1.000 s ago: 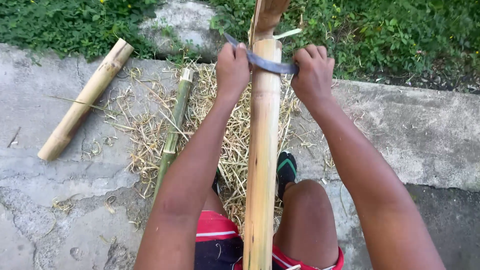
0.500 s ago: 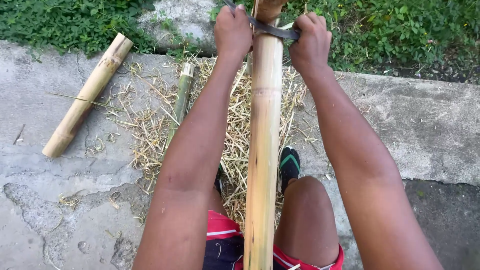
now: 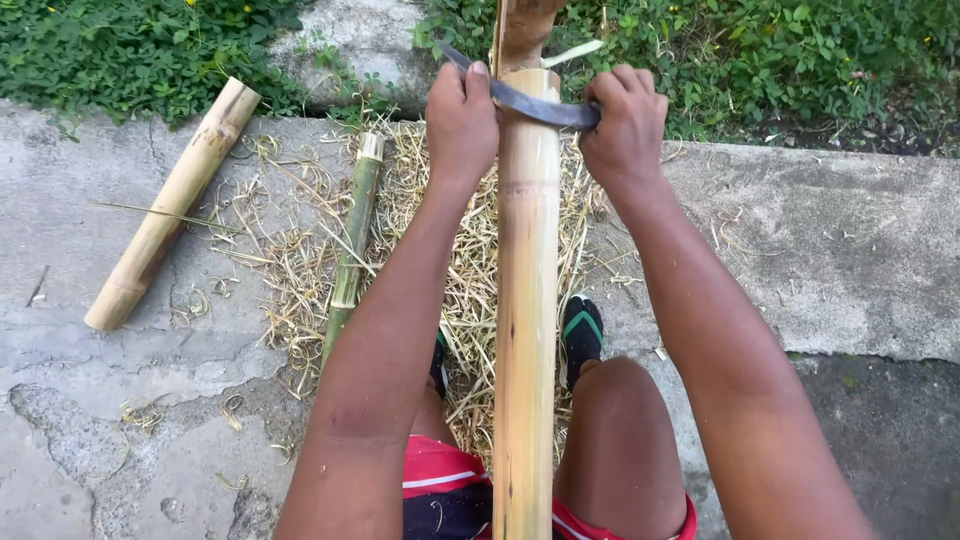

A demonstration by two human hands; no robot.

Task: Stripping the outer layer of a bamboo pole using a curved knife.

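A long pale-yellow bamboo pole [image 3: 527, 300] runs upright between the person's knees, its far end near the grass edge. A curved dark metal blade [image 3: 535, 102] lies across the pole near its top. The left hand [image 3: 461, 120] is clenched on the blade's left end, the right hand [image 3: 625, 130] on its right end. Left of the pole lie a thin green bamboo stalk [image 3: 352, 245] and, farther left, a short tan bamboo section [image 3: 172, 205], with bare concrete around them.
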